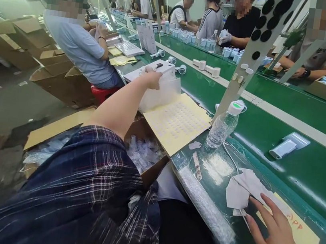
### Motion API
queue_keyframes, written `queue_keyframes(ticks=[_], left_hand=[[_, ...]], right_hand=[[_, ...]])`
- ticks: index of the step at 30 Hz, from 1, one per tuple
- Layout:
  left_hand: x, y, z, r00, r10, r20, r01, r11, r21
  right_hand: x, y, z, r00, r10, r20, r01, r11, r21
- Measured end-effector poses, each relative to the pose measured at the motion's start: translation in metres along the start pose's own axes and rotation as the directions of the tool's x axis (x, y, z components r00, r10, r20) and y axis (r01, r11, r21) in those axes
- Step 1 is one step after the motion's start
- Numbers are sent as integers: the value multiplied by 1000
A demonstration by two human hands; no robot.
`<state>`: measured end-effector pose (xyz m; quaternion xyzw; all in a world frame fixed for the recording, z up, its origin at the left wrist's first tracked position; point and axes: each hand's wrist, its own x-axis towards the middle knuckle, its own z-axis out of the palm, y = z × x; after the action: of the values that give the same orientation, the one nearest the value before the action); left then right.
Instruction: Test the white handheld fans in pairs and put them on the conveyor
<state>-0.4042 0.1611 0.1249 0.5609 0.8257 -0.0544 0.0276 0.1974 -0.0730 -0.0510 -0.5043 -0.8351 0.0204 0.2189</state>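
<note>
Stretched far forward, my left hand (pixel 153 78) is closed at the upper edge of a translucent sheet (pixel 162 95), which looks pinched in its fingers. The sheet hangs over the far end of a yellow sheet with rows of small stickers (pixel 178 120). A white box-like object (pixel 168 69) lies just beyond that hand. At the lower right my right hand (pixel 279 235) has its fingers apart and holds nothing. Its fingertips are by a crumpled white cloth or paper (pixel 239 191) and over a yellow paper with red writing (pixel 302 228).
A water bottle (pixel 225 124) stands beside a perforated metal post (pixel 246 65). The green conveyor (pixel 319 176) carries a pale-blue handheld device (pixel 290 146). Below the table edge, an open carton (pixel 156 167) holds clear plastic parts. A co-worker (pixel 77 41) sits at the left.
</note>
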Motion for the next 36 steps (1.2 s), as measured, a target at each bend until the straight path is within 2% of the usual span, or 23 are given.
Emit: queue_keyframes(ticks=[5,8,11,13,14,15,17,18,19,20,21,22,23,24,26,28,30,31,32,34,36], left_hand=[[-3,11,-4,998,-17,68,15,999,36],[-5,22,1,997,-10,78,4,997,79],[-14,36,-2,1000,12,-14,-11,996,87],[-31,51,-13,982,58,-182,-56,998,16],[-44,60,-20,947,88,-310,-104,994,-34],[-59,72,-27,881,114,-458,-172,981,-85],[-93,106,-35,689,160,-707,-362,921,-144],[-110,129,-33,606,189,-773,-472,867,-158],[-127,156,-26,582,262,-769,-588,789,-177],[-143,189,-14,582,386,-716,-702,682,-204],[-156,225,2,556,547,-626,-802,550,-232],[-165,263,20,495,697,-519,-868,422,-262],[-171,301,40,451,790,-415,-888,351,-297],[-172,337,57,443,837,-323,-884,345,-316],[-163,394,82,550,793,-263,-822,457,-340],[-139,425,90,694,668,-267,-716,605,-348],[-110,431,85,825,495,-271,-564,743,-359],[-96,428,81,876,408,-259,-479,799,-363],[-82,423,78,913,336,-231,-400,843,-359],[-61,413,74,958,243,-150,-280,903,-324],[-47,409,74,974,208,-91,-225,938,-262]], right_hand=[[4,-5,-1,1000,-1,3,1,1000,-15],[-2,6,-6,999,34,11,-34,999,15],[-3,34,-23,981,191,24,-192,980,48],[7,55,-38,938,345,36,-346,937,38],[15,64,-44,908,417,52,-418,908,21],[24,71,-48,876,478,63,-478,878,-22],[45,78,-46,847,521,109,-511,853,-109],[55,79,-40,838,532,117,-519,845,-126],[62,79,-32,830,546,114,-530,836,-141],[68,78,-23,821,560,110,-542,826,-158],[71,77,-16,817,567,104,-547,820,-171],[71,75,-12,817,568,100,-546,818,-179],[68,74,-12,819,566,93,-544,818,-184],[62,74,-16,822,564,79,-543,818,-188],[45,71,-36,822,568,34,-551,809,-202],[25,62,-60,789,613,39,-592,776,-218],[9,42,-73,722,673,159,-634,736,-238],[5,30,-74,689,685,239,-636,728,-254],[3,18,-70,675,673,301,-606,739,-295],[4,-1,-57,675,675,299,-598,737,-316],[9,-11,-46,693,657,297,-585,753,-300]])
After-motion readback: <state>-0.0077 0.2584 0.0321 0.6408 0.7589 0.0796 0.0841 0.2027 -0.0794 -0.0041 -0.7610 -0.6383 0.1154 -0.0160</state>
